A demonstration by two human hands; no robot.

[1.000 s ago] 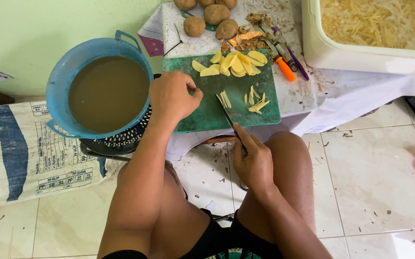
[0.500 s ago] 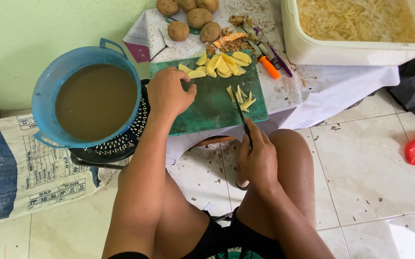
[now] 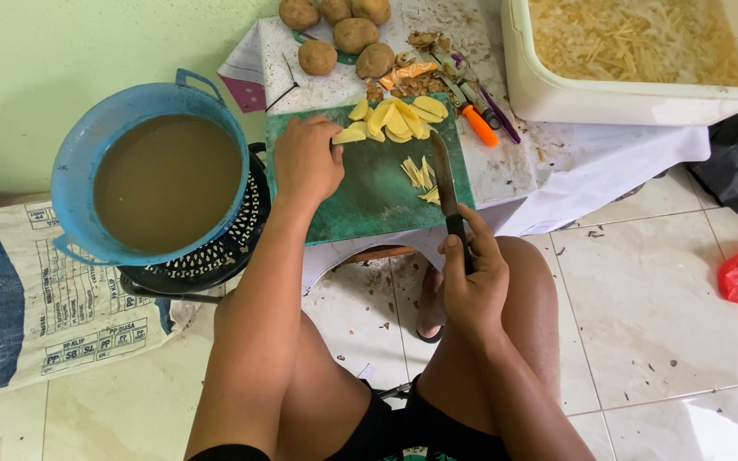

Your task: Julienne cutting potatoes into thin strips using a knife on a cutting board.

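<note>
Head view, 1 knife (image 3: 444, 183), 5 potatoes (image 3: 337, 26)

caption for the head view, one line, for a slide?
Seated person's left hand picks a potato slice off a green cutting board while the right hand holds a knife.

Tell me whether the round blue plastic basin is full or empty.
Nearly full: the round blue plastic basin holds murky brown water reaching close to its rim.
</note>
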